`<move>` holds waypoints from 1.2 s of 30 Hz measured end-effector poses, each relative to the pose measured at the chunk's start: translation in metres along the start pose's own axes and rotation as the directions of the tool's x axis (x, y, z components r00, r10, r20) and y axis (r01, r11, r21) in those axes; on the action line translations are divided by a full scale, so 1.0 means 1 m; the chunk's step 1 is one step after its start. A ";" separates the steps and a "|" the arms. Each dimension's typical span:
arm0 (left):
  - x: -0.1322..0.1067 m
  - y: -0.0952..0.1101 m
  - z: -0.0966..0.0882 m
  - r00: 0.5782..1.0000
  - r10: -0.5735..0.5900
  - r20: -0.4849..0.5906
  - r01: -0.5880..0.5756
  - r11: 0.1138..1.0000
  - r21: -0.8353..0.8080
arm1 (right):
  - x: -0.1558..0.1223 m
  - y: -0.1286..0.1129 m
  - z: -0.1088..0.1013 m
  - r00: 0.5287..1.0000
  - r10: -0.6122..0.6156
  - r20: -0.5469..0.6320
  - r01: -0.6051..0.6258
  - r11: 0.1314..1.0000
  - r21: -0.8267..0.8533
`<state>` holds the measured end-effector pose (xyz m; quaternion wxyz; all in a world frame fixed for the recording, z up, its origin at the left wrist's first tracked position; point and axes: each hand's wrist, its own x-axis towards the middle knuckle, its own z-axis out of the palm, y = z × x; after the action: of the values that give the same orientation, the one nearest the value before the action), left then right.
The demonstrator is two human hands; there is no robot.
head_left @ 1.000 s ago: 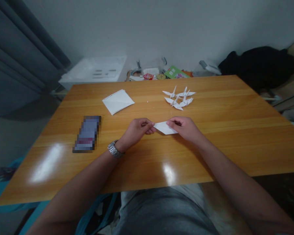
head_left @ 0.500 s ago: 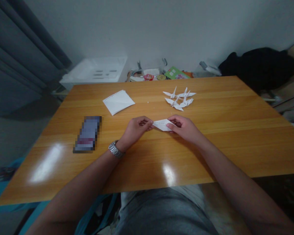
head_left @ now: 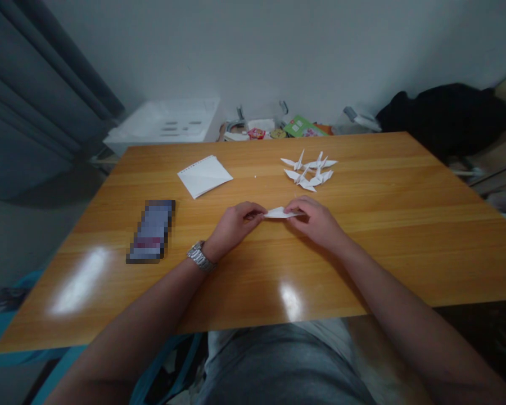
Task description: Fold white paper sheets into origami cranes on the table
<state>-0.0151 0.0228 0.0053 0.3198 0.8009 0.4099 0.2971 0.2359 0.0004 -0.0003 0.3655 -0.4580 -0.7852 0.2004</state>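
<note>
A small piece of folded white paper [head_left: 275, 213] is held between my two hands, just above the middle of the wooden table [head_left: 253, 270]. My left hand [head_left: 235, 225] pinches its left tip between thumb and fingers; a metal watch [head_left: 200, 256] circles that wrist. On the other end, my right hand [head_left: 314, 218] is closed with thumb and fingertips on the paper's right part. The fingers cover some of the folds. Beyond the right hand lie several white paper cranes [head_left: 310, 170], grouped close together.
A stack of white paper sheets [head_left: 205, 176] with a perforated edge lies at the back left. Nearer on the left is a blurred-out phone [head_left: 152, 230]. Behind the table stand a white basin [head_left: 164, 121] and a green booklet [head_left: 304, 126] among small items.
The folded paper has gone from showing a broad diamond face to a narrower, flatter outline. My right fingers have shifted over its top edge. Both hands still hold it.
</note>
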 end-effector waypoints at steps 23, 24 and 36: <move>-0.002 -0.001 0.002 0.974 0.162 0.156 -0.203 0.932 0.301 | -0.005 0.013 0.011 0.985 -0.124 0.121 0.143 0.976 -0.167; -0.002 -0.003 0.003 0.973 0.184 0.140 -0.220 0.924 0.311 | -0.005 0.014 0.011 0.982 -0.135 0.133 0.154 0.977 -0.145; -0.003 -0.007 0.006 0.957 0.230 0.178 -0.283 0.874 0.395 | 0.010 0.019 0.005 0.941 -0.148 0.304 0.158 0.987 -0.008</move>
<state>-0.0153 0.0214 -0.0046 0.1243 0.9148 0.3329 0.1919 0.2404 0.0187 -0.0120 0.2477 -0.3654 -0.8682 0.2264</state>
